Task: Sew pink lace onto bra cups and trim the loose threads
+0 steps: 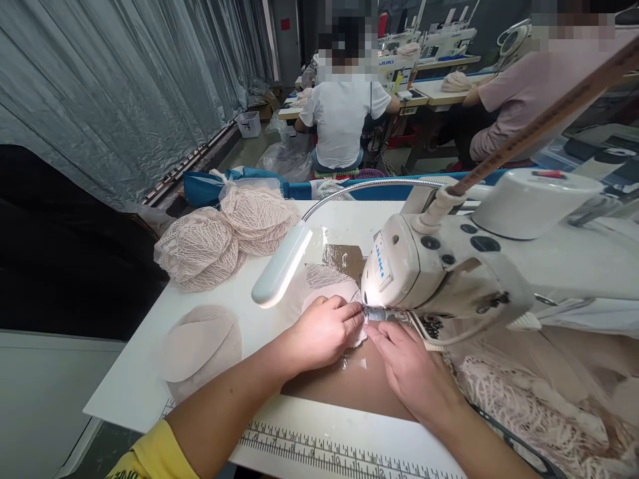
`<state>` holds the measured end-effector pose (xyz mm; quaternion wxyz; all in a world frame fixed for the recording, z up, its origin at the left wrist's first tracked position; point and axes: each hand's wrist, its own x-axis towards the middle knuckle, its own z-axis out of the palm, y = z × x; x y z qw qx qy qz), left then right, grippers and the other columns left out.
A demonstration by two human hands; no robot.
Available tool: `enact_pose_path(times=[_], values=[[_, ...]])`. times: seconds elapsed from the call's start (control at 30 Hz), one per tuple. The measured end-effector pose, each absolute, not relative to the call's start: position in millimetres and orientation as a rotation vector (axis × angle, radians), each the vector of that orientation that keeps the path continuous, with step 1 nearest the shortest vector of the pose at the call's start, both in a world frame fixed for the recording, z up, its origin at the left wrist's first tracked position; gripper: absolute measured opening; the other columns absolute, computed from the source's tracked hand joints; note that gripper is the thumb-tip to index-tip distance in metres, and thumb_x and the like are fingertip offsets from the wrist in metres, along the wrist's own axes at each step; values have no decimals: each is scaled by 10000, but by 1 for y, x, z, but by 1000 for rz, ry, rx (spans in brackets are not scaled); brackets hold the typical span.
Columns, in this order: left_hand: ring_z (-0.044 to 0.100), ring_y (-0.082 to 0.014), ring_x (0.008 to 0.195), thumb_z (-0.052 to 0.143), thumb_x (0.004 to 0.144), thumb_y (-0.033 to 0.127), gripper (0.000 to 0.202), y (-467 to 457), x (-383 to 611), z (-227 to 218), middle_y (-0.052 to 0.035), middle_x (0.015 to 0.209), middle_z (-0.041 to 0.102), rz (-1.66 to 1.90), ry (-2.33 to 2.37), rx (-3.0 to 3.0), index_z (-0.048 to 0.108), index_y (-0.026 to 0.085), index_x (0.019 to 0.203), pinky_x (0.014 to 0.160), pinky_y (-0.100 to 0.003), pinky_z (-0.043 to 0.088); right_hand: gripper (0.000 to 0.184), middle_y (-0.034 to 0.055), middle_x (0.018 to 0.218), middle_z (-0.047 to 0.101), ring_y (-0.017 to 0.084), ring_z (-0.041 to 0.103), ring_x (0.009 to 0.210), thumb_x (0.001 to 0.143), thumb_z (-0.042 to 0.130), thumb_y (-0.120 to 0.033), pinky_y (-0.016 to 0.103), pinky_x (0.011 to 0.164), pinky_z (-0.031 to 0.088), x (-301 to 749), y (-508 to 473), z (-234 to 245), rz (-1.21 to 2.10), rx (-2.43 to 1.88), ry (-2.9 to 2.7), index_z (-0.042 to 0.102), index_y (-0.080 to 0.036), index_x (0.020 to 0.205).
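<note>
A pale pink lace fabric piece (332,283) lies under the head of a white sewing machine (399,266). My left hand (327,329) presses on this piece with its fingers bent and held together, close beside the needle area. At the piece's near edge, my right hand (407,359) has thumb and forefinger closed on the fabric, just in front of the presser foot. The needle itself is hidden behind the machine head and my fingers. Beneath both hands is a brown sheet (344,386) on the white table.
Stacked lace cups (204,246) sit at the table's back left, with flat beige fabric pieces (202,346) nearer me. A lamp (282,266) hangs over the work. A printed ruler (324,452) runs along the front edge. Lace fabric (534,399) heaps at right. Two people sit ahead.
</note>
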<state>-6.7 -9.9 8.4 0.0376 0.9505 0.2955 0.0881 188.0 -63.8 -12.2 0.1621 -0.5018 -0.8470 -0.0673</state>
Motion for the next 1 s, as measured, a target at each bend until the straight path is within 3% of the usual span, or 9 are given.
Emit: enact_pose_path(times=[0.2,0.43,0.67,1.0], values=[[517,-221,914,393,967,275,298,-12,-6,14,-111,1107,609,314,1021,2884,563,146,1175,750,-354,422,463,98,995,716,209,641,781,800,410,-12,333,705,506,190,-62,-18,-260,-1509,-2320,705,-204,1100],[530,-212,1006,458,943,280,248,-16,-18,21,-102,1124,601,357,777,2829,636,189,1090,864,-351,425,394,119,1026,715,241,664,831,863,410,-95,356,687,539,196,-63,-20,-243,-1509,-2258,688,-176,1131],[536,-203,1015,460,938,261,253,-16,-21,23,-80,1128,640,339,644,2798,663,163,1053,896,-339,421,406,69,909,691,195,610,779,837,384,-43,292,627,489,190,-66,-7,-47,-1328,-2404,681,-158,1089],[538,-203,1030,405,962,237,296,-19,-18,23,-62,1261,606,302,715,2822,618,151,1148,882,-341,431,419,50,838,675,185,578,752,796,401,-16,264,555,399,189,-69,-9,-107,-1357,-2392,690,-170,1058]])
